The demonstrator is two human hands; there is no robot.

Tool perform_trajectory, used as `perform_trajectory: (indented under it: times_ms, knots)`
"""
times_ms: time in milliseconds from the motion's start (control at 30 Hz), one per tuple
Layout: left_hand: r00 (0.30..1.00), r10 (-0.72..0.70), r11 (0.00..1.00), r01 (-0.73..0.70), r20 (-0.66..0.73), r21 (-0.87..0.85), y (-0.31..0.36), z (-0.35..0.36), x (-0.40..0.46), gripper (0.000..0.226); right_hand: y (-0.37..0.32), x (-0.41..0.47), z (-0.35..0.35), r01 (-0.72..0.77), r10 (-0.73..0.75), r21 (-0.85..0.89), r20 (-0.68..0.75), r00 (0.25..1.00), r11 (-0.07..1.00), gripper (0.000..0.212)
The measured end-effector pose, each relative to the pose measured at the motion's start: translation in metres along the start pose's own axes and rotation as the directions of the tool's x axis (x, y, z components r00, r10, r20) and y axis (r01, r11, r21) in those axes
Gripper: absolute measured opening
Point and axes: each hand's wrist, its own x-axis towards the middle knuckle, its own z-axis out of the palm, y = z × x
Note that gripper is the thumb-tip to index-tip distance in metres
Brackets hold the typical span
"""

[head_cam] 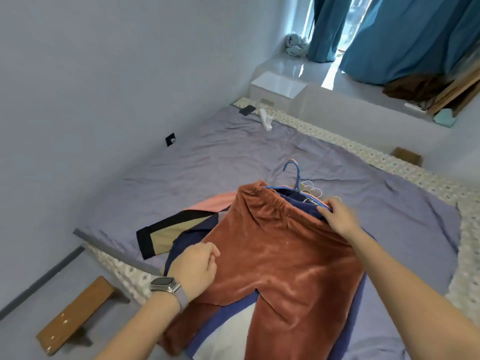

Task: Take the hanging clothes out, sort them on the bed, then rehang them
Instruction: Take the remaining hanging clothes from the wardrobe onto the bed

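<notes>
Fingers [327,213] of the right hand [340,216] pinch the elastic waistband of a pair of rust-brown velvet trousers [280,255] at its right end, beside a blue hanger [294,175] whose hook pokes up behind the waistband. The left hand [197,268], a watch [166,285] on its wrist, curls loosely closed against the left side seam of the trousers; whether it actually holds cloth cannot be told from here. The trousers lie spread on top of a pile of clothes [181,229] near the foot of the bed [207,157], over a dark blue garment, a black-and-tan piece and something pink. A cluster of pale hangers [313,190] sits just behind the pile.

The velvet looks soft, limp and fairly thick, likely light to lift but prone to sag and slide off smooth plastic. The gathered waistband seems the surest place to hold, one hand at each end, so the legs hang straight for sorting. Grey sheets cover the bed; blue curtains [402,35] hang at the window beyond.
</notes>
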Motion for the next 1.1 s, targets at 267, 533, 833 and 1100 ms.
perform_trajectory:
  times_ms: [267,533,833,1100]
  knots:
    - [0.996,-0.025,0.996,0.018,0.083,0.083,0.034,0.042,0.078,0.028,0.029,0.062,0.046,0.036,0.0,-0.241,0.149,0.989,0.97,0.074]
    - [0.987,-0.15,0.98,0.142,0.052,0.136,-0.015,0.046,0.059,0.036,-0.059,-0.031,0.134,0.371,-0.245,-0.126,0.554,0.795,0.92,0.064]
    - [0.818,-0.544,0.823,0.563,-0.187,0.073,-0.144,-0.016,-0.113,0.034,-0.241,-0.111,0.19,0.758,-0.616,0.051,0.62,0.486,0.65,0.05]
    - [0.387,-0.867,0.454,0.872,-0.314,-0.18,-0.174,-0.032,-0.41,0.037,-0.379,-0.357,0.24,0.936,-0.731,0.302,0.677,-0.078,0.18,0.048]
